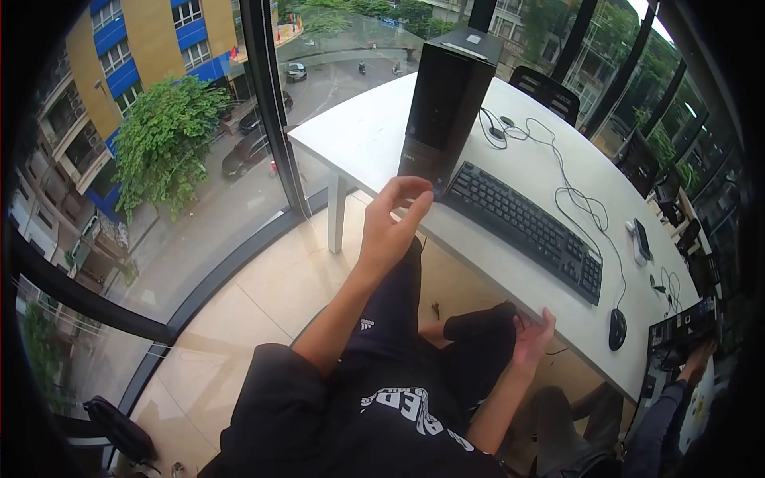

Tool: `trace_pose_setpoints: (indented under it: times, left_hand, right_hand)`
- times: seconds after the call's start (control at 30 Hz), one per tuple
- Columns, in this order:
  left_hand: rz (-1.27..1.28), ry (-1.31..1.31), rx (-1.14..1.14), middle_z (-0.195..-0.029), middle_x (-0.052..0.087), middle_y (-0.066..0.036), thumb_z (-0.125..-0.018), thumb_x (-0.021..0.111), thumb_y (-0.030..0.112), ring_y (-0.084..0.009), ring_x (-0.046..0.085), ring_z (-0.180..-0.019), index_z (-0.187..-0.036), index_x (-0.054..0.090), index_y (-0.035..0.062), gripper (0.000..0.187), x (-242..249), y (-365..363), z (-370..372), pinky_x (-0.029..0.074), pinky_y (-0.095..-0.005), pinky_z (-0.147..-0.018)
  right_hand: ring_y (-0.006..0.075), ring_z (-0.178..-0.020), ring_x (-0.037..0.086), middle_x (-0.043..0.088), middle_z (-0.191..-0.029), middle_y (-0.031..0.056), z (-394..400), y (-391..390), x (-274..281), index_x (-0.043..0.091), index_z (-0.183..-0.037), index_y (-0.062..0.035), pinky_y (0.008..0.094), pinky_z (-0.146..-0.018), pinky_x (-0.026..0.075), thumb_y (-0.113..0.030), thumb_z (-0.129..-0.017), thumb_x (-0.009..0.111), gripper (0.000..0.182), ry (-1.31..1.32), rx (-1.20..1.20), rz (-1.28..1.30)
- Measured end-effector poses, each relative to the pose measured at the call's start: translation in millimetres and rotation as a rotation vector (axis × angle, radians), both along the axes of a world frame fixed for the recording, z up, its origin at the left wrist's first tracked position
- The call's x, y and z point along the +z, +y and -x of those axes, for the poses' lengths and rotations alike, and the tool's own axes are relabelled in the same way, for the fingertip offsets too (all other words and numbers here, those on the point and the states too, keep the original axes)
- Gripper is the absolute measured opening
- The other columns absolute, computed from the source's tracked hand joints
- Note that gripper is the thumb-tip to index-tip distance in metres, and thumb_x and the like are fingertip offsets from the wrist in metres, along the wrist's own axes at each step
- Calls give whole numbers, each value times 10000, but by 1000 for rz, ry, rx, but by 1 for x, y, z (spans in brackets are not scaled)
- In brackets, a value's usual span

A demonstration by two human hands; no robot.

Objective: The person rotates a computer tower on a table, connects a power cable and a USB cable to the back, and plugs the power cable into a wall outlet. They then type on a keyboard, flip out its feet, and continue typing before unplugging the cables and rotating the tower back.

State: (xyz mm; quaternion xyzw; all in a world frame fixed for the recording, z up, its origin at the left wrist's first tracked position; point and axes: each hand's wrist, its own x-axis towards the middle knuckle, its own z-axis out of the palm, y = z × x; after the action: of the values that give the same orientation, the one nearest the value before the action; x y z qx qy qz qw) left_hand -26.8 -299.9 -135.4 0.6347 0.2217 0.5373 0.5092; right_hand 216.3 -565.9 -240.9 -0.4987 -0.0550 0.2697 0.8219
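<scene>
At the near-left side of the white desk (362,163), a black computer tower (450,95) stands upright. My left hand (396,219) is at the tower's lower front, with thumb and index fingertips brought together in a pinch. Whatever lies between those fingertips is too small to make out. My right hand (532,336) is by the desk's near edge, palm turned up and fingers loosely apart, holding nothing. A black keyboard (522,223) lies on the desk to the right of the tower. Beyond its right end sits a black wired mouse (617,329).
Loose black cables (562,159) trail across the desk behind the keyboard. A small white-and-black device (639,241) lies farther right. A co-worker's arm (681,394) reaches in at the lower right. Black chairs (546,92) stand beyond the desk, and glass walls surround it.
</scene>
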Motion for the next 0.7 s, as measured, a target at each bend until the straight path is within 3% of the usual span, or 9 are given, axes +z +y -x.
trace_pose_setpoints:
  times: [0.07,0.1,0.2,0.23,0.33,0.47,0.57,0.67,0.7]
  left_hand:
    - [-100,2,197,-1185,726,-123,-1011,729,228,-195,682,-1128,-1246,683,-6,334,5,12,-9,521,-348,-991]
    - [-148,35,255,-1259,681,-157,-952,802,316,-257,641,-1214,-1317,630,-14,521,7,18,-12,487,-400,-1056]
    - [-305,74,472,-1365,610,-191,-895,855,363,-319,578,-1302,-1397,552,-30,706,10,40,-28,442,-435,-1118]
    - [-333,147,506,-1463,506,-232,-840,899,398,-368,493,-1388,-1472,448,-58,901,10,51,-34,400,-455,-1167]
    - [-437,185,607,-1489,457,-268,-811,916,425,-398,447,-1422,-1504,386,-90,1014,13,74,-52,369,-469,-1196]
    - [-421,171,527,-1490,438,-290,-744,967,413,-412,441,-1419,-1537,310,-104,1152,16,88,-68,376,-468,-1195]
    - [-428,69,409,-1434,474,-280,-709,967,432,-454,478,-1352,-1571,268,-57,1213,11,86,-78,386,-523,-1152]
    - [-366,7,390,-1394,496,-261,-701,967,401,-441,529,-1293,-1573,277,-20,1189,6,86,-85,436,-506,-1100]
    - [-372,13,414,-1375,510,-254,-697,966,390,-433,553,-1263,-1563,289,-14,1171,5,87,-86,463,-497,-1067]
  right_hand:
    - [278,-1040,738,702,-1223,131,2,1,2,558,-1354,-51,362,-807,596,-398,-981,652,518,-20,-6,29]
    - [276,-1040,739,704,-1219,131,2,0,1,559,-1353,-51,361,-804,593,-405,-984,648,520,-26,-11,39]
    - [268,-1021,737,715,-1198,127,3,3,-4,561,-1353,-51,364,-798,584,-443,-995,625,535,-45,-10,59]
    - [268,-1013,737,717,-1195,127,4,3,-4,560,-1356,-49,366,-800,584,-447,-997,621,539,-49,-21,57]
    - [268,-988,736,718,-1187,126,3,3,-7,561,-1355,-43,364,-801,583,-458,-1004,614,546,-51,-44,60]
    - [274,-996,743,725,-1216,164,6,2,-4,541,-1385,-3,369,-812,590,-451,-1017,605,582,-55,-54,77]
    - [302,-1001,755,743,-1202,227,20,-2,26,576,-1368,49,382,-845,604,-463,-1038,564,609,2,332,160]
    - [320,-998,765,758,-1155,267,42,-14,55,632,-1318,88,389,-888,605,-350,-1024,626,527,-193,728,328]
    - [320,-993,766,763,-1136,263,45,-14,70,648,-1298,89,386,-896,602,-296,-1004,655,485,-318,702,337]
